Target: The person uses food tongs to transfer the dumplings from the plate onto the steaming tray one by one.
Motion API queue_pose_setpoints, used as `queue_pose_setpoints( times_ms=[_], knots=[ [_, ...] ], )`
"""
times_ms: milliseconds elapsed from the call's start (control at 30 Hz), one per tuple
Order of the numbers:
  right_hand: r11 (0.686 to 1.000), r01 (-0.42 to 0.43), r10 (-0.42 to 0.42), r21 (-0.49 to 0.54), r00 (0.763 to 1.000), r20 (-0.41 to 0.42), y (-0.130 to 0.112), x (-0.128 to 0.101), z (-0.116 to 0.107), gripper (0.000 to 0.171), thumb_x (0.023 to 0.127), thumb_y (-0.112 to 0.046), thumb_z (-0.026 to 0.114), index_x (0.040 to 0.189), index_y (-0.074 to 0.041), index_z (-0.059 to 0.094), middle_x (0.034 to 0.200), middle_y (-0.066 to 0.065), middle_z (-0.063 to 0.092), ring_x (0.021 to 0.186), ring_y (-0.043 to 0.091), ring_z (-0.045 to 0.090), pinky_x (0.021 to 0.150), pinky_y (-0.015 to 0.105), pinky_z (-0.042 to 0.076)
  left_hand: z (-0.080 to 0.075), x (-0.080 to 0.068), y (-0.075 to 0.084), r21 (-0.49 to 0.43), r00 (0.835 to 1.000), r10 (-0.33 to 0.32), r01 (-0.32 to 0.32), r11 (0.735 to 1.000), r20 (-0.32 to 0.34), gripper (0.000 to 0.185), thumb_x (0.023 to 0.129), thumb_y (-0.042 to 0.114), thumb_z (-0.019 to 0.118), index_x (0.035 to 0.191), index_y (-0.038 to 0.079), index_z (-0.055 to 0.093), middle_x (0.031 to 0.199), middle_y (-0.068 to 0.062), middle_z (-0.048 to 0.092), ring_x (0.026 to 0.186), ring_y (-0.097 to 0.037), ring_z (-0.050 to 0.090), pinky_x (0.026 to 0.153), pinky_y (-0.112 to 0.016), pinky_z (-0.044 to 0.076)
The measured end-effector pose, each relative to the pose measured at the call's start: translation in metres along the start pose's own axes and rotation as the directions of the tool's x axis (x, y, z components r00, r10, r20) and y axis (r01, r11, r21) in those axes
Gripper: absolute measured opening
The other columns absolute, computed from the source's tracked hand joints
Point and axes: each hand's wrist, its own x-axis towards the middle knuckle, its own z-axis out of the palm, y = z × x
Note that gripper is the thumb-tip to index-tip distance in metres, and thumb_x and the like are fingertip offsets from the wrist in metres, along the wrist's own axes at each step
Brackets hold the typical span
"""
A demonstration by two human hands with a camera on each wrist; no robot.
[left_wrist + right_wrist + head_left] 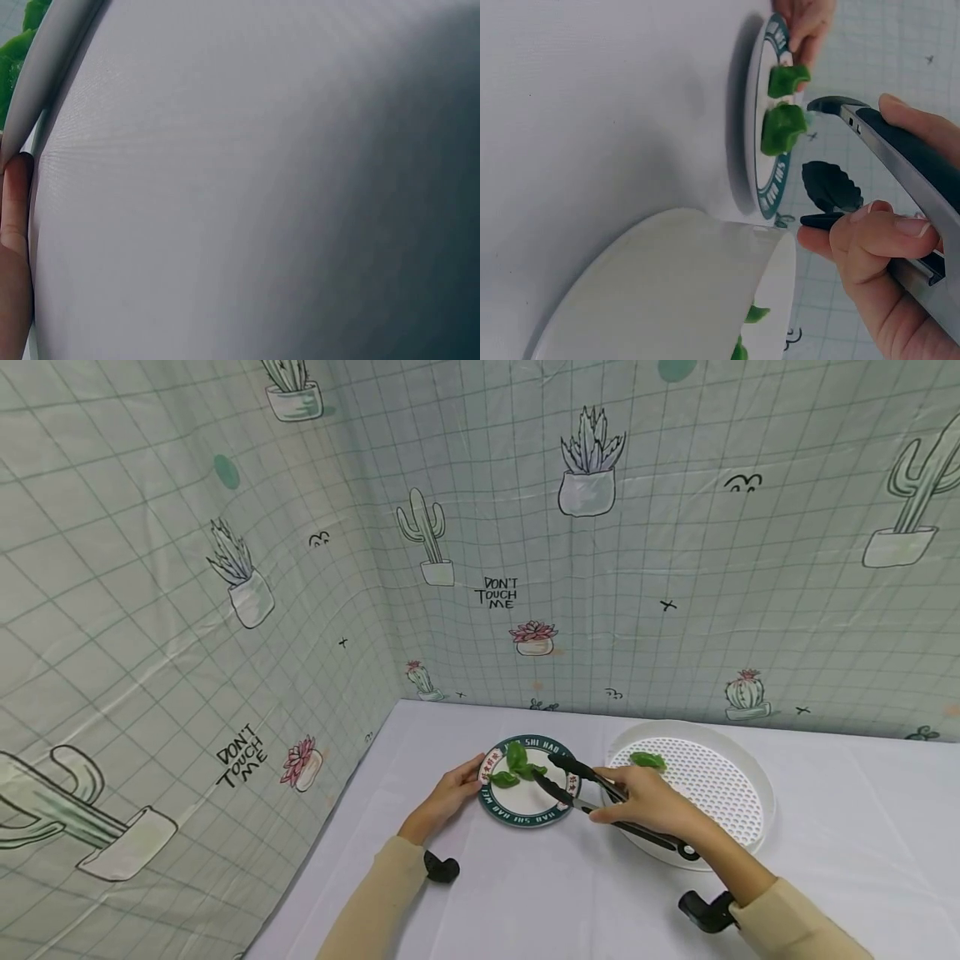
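Note:
A round plate (pixel 528 814) with a dark green lettered rim carries several green leaves (pixel 505 779). My left hand (pixel 452 789) holds this plate by its left edge; in the left wrist view a finger (pixel 15 199) lies under the rim. My right hand (pixel 645 797) grips black-and-metal tongs (pixel 592 810) around their arms. The tong arms stand apart, their dark tips over the plate's right part, close by the leaves. In the right wrist view the leaves (pixel 783 129) on the plate lie below one tong tip, with nothing between the tips.
Right of the plate stands a round white tray (pixel 765 793) with a perforated insert. A green leaf (pixel 647 761) lies at its upper left, partly beside my right hand. Behind the white table (pixel 517 902) hangs a gridded cloth (pixel 645 568) printed with cacti; it also runs along the left.

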Motion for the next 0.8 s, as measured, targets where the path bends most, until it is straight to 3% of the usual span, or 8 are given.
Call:
queue_pose_setpoints(
  times_ms=[267, 567, 800],
  knots=[
    [1.000, -0.015, 0.015, -0.024, 1.000, 0.008, 0.002, 0.009, 0.006, 0.074, 0.078, -0.022, 0.084, 0.134, 0.015, 0.053, 0.064, -0.002, 0.038, 0.060, 0.012, 0.033, 0.050, 0.023, 0.030, 0.000, 0.001, -0.001, -0.027, 1.000, -0.009, 0.009, 1.000, 0.006, 0.053, 0.103, -0.001, 0.048, 0.154, -0.002, 0.031, 0.159, -0.021, 0.026, 0.147, -0.035, 0.022, 0.119, -0.047, 0.021],
    [0.999, -0.008, 0.009, -0.044, 1.000, 0.022, 0.001, 0.020, 0.010, 0.074, 0.076, -0.016, 0.084, 0.134, 0.017, 0.052, 0.062, -0.004, 0.033, 0.058, 0.012, 0.031, 0.050, 0.024, 0.028, -0.001, 0.001, 0.000, 0.004, 0.999, -0.032, 0.032, 0.999, -0.005, 0.054, 0.103, 0.001, 0.049, 0.155, 0.003, 0.033, 0.159, -0.017, 0.030, 0.147, -0.032, 0.025, 0.119, -0.045, 0.021],
    [0.997, -0.036, 0.039, -0.061, 0.998, 0.048, 0.000, 0.024, 0.015, 0.074, 0.079, -0.017, 0.083, 0.133, 0.020, 0.049, 0.061, -0.004, 0.032, 0.057, 0.012, 0.032, 0.050, 0.025, 0.029, -0.002, 0.000, -0.001, 0.020, 1.000, -0.014, 0.014, 1.000, 0.004, 0.055, 0.102, -0.002, 0.048, 0.154, 0.000, 0.032, 0.156, -0.021, 0.034, 0.145, -0.034, 0.029, 0.119, -0.047, 0.022]
  ],
)
